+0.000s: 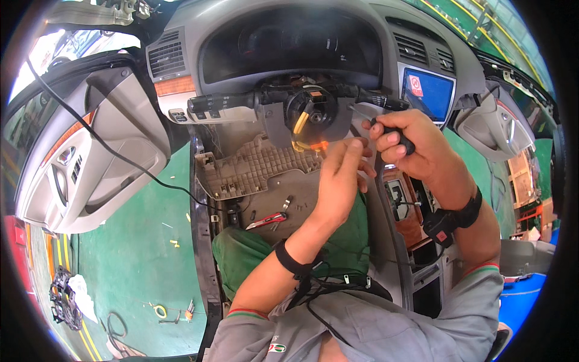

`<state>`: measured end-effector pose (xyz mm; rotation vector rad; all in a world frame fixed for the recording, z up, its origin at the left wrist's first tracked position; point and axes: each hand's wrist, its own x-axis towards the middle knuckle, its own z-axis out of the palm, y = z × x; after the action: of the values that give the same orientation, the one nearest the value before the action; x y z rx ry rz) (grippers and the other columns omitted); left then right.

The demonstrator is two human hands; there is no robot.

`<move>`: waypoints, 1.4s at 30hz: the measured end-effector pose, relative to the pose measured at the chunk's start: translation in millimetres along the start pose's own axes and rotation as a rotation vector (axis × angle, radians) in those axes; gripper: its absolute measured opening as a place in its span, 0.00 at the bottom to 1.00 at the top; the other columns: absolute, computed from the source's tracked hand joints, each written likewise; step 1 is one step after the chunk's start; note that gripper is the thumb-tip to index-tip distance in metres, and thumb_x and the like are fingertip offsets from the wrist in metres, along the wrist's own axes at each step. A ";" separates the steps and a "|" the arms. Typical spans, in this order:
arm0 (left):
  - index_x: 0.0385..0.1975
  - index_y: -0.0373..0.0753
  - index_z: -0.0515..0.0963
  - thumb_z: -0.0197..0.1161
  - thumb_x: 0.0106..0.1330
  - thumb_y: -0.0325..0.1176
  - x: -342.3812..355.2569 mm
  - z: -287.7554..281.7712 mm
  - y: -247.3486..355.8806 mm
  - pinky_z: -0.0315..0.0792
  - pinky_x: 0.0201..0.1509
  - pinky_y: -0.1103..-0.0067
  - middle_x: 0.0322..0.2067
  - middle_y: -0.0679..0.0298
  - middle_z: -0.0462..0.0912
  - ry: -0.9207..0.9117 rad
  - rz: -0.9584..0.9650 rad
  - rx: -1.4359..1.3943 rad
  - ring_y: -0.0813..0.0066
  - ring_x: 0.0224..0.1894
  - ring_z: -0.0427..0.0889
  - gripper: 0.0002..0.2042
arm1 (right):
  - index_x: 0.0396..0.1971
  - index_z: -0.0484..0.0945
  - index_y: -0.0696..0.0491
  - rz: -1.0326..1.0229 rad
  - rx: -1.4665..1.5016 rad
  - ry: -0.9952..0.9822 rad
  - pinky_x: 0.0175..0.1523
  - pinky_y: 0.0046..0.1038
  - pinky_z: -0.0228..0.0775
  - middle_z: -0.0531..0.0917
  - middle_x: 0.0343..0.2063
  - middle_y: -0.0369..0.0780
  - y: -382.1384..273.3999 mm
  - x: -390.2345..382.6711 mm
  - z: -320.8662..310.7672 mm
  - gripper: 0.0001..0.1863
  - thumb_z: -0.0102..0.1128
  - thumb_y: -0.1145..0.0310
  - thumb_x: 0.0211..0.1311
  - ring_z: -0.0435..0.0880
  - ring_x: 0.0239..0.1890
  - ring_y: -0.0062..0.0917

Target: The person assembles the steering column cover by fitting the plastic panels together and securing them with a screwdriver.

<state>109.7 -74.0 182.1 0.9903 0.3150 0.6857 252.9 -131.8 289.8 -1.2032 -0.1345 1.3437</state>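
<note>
My right hand [404, 142] is wrapped round the black handle of a screwdriver [409, 145]. Its thin metal shaft points up and left at the right side of the grey steering column cover [276, 123]; whether the tip touches it I cannot tell. Below the column, my left hand [345, 172] is raised with its fingers stretched out and nothing visible in them. Close to its fingertips hang yellow wires [301, 122] with an orange connector [319, 146]. They come from the bare round black hub [313, 108], where no steering wheel is fitted.
Stalk switches [220, 104] stick out left and right of the column. A loose ribbed trim panel [259, 166] lies beneath it. A red utility knife [266, 221] and small screws lie on the footwell floor. The blue screen [427, 90] is at the right, and an open door [99, 151] at the left.
</note>
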 end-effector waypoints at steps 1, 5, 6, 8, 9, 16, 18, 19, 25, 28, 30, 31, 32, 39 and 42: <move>0.55 0.34 0.75 0.49 0.81 0.50 3.4 -0.8 2.0 0.69 0.30 0.81 0.40 0.65 0.82 -0.007 -0.134 -0.188 0.79 0.31 0.79 0.23 | 0.39 0.74 0.64 0.064 0.102 -0.047 0.20 0.19 0.63 0.77 0.31 0.38 -2.1 2.8 0.4 0.08 0.50 0.74 0.72 0.73 0.22 0.17; 0.48 0.38 0.79 0.44 0.81 0.52 35.9 -3.4 -11.6 0.71 0.35 0.79 0.39 0.66 0.81 -0.039 -0.257 -0.215 0.80 0.37 0.79 0.24 | 0.33 0.74 0.63 -0.177 -0.614 0.110 0.19 0.22 0.62 0.75 0.27 0.37 17.7 -7.6 23.6 0.09 0.50 0.73 0.72 0.69 0.19 0.17; 0.45 0.39 0.80 0.46 0.82 0.49 41.9 2.7 -10.7 0.74 0.41 0.76 0.40 0.66 0.83 0.028 -0.297 -0.325 0.79 0.39 0.80 0.21 | 0.28 0.77 0.65 -0.195 -0.793 0.194 0.22 0.31 0.70 0.78 0.23 0.44 17.6 -6.2 25.6 0.10 0.51 0.75 0.67 0.76 0.17 0.28; 0.40 0.40 0.79 0.49 0.81 0.48 59.3 7.8 -15.3 0.68 0.35 0.78 0.33 0.69 0.80 0.025 -0.296 -0.418 0.81 0.33 0.77 0.18 | 0.33 0.77 0.65 -0.436 -1.294 0.092 0.25 0.33 0.72 0.81 0.24 0.47 9.7 5.8 16.2 0.09 0.51 0.74 0.69 0.81 0.21 0.34; 0.35 0.41 0.78 0.52 0.80 0.46 66.3 8.3 -18.1 0.62 0.30 0.81 0.26 0.72 0.77 0.017 -0.295 -0.509 0.83 0.28 0.74 0.16 | 0.36 0.77 0.66 -0.514 -1.560 0.015 0.29 0.36 0.73 0.82 0.26 0.51 7.6 5.9 17.1 0.10 0.51 0.74 0.69 0.83 0.25 0.39; 0.37 0.39 0.80 0.56 0.80 0.42 75.2 16.1 -14.3 0.62 0.27 0.84 0.26 0.72 0.72 0.069 -0.336 -0.756 0.82 0.25 0.71 0.14 | 0.36 0.81 0.63 -0.319 -0.846 0.163 0.22 0.33 0.65 0.81 0.25 0.41 8.9 -28.2 10.5 0.15 0.58 0.63 0.68 0.76 0.18 0.25; 0.37 0.39 0.81 0.56 0.80 0.43 77.1 15.2 -15.5 0.57 0.23 0.85 0.24 0.73 0.70 0.046 -0.343 -0.726 0.86 0.23 0.68 0.15 | 0.36 0.81 0.61 -0.089 -0.464 0.171 0.18 0.28 0.60 0.78 0.23 0.34 5.4 -35.8 14.7 0.15 0.58 0.62 0.70 0.70 0.16 0.17; 0.37 0.39 0.81 0.56 0.80 0.43 76.1 14.9 -16.3 0.57 0.23 0.85 0.24 0.73 0.70 0.048 -0.351 -0.729 0.86 0.23 0.68 0.15 | 0.36 0.81 0.61 -0.078 -0.532 0.181 0.18 0.27 0.60 0.78 0.22 0.34 4.3 -37.4 19.3 0.15 0.58 0.62 0.70 0.70 0.16 0.17; 0.38 0.40 0.79 0.52 0.81 0.44 71.8 10.6 -12.1 0.59 0.22 0.84 0.27 0.70 0.75 -0.020 -0.362 -0.732 0.82 0.23 0.69 0.16 | 0.40 0.80 0.61 -0.475 -1.657 0.300 0.24 0.32 0.71 0.81 0.17 0.44 5.5 -31.1 23.3 0.13 0.63 0.65 0.65 0.79 0.16 0.30; 0.38 0.40 0.79 0.52 0.81 0.44 75.3 10.0 -15.9 0.59 0.23 0.85 0.30 0.70 0.74 -0.066 -0.327 -0.788 0.82 0.23 0.66 0.16 | 0.47 0.79 0.59 -0.651 -2.516 0.289 0.32 0.41 0.76 0.85 0.25 0.46 10.3 -43.8 42.5 0.16 0.66 0.69 0.61 0.87 0.28 0.43; 0.38 0.39 0.79 0.52 0.81 0.44 74.9 9.9 -15.9 0.59 0.23 0.84 0.30 0.70 0.75 -0.065 -0.342 -0.799 0.82 0.24 0.66 0.16 | 0.47 0.79 0.58 -0.859 -2.378 0.295 0.32 0.40 0.76 0.86 0.26 0.46 17.1 -47.3 46.1 0.15 0.65 0.68 0.63 0.87 0.29 0.44; 0.38 0.39 0.79 0.52 0.81 0.44 76.1 6.8 -14.9 0.58 0.23 0.84 0.30 0.71 0.75 -0.044 -0.338 -0.803 0.82 0.24 0.65 0.16 | 0.46 0.79 0.58 -1.076 -2.219 0.271 0.32 0.40 0.76 0.86 0.28 0.46 20.6 -45.5 46.8 0.14 0.65 0.66 0.65 0.87 0.31 0.44; 0.38 0.38 0.79 0.52 0.81 0.45 78.2 7.4 -13.8 0.57 0.23 0.84 0.29 0.71 0.72 -0.029 -0.318 -0.794 0.83 0.24 0.65 0.17 | 0.44 0.79 0.58 -1.183 -2.094 0.281 0.31 0.40 0.75 0.85 0.28 0.46 23.9 -43.5 46.3 0.12 0.64 0.67 0.67 0.86 0.29 0.44; 0.40 0.38 0.79 0.51 0.82 0.42 73.4 9.3 -10.2 0.57 0.23 0.85 0.27 0.71 0.69 -0.023 -0.356 -0.793 0.84 0.24 0.66 0.15 | 0.46 0.80 0.59 -1.522 -2.282 0.360 0.34 0.39 0.77 0.81 0.38 0.45 38.3 -42.5 21.8 0.15 0.69 0.70 0.62 0.85 0.34 0.38; 0.40 0.38 0.80 0.52 0.81 0.44 75.7 5.0 -11.6 0.59 0.24 0.83 0.28 0.72 0.67 -0.008 -0.334 -0.768 0.83 0.24 0.65 0.16 | 0.47 0.80 0.59 -1.650 -2.270 0.232 0.34 0.35 0.77 0.79 0.41 0.45 34.0 -36.1 25.4 0.17 0.69 0.69 0.61 0.85 0.36 0.36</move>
<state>173.6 -31.7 179.3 0.1981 0.1763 0.4341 201.8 -153.1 296.4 -1.8230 -2.2434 -1.0874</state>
